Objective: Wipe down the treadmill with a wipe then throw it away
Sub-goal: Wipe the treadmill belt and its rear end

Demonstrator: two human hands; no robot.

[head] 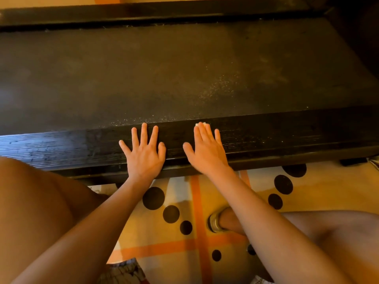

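Rug of cream cloth with black dots and orange stripes point(307, 191) covers the floor on the near side, running under the edge of the machine. On it stands a foot in a pale strapped shoe point(214, 222), between the person's two forearms. A bare knee point(30, 201) fills the lower left and partly hides the near rail there; the other knee point(338, 232) sits low on the right.

The black treadmill point(184, 68) lies with its long axis left to right across the view, both ends past the frame, so which end is the front cannot be told. Its dull belt carries a scatter of pale specks point(221, 87) toward the right. The ribbed black near side rail point(61, 144) runs parallel to the belt.

The left hand point(144, 152) rests flat on that rail, its grip apart, fingers straight and spread, holding nothing. The right hand point(207, 150) lies flat just beside it, fingers straight and closer together, pressing the small white wipe point(201, 124) onto the rail at the seam with the belt. Only a sliver of the wipe shows past the fingertips.
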